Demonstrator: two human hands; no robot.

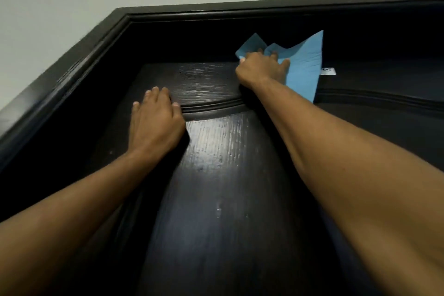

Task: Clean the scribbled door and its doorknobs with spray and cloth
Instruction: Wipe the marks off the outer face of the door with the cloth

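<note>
Reaching up along the dark door [216,199], we see both of our bare arms stretched toward its upper part. Our right hand [260,68] presses the blue cloth [302,67] against the door near the top, just below the dark frame [72,60]; the fingers curl into the fabric and bunch it, while loose corners of the cloth stick out above and to the right of the hand. Just beside the cloth's right edge sits a small white label [328,71], its writing too blurred to read. Our left hand [156,118] holds nothing: it lies flat on the door, fingers spread a little, fingertips [156,90] on the raised panel above the curved moulding [211,106]. Pale streaks show on the panel between our arms.
</note>
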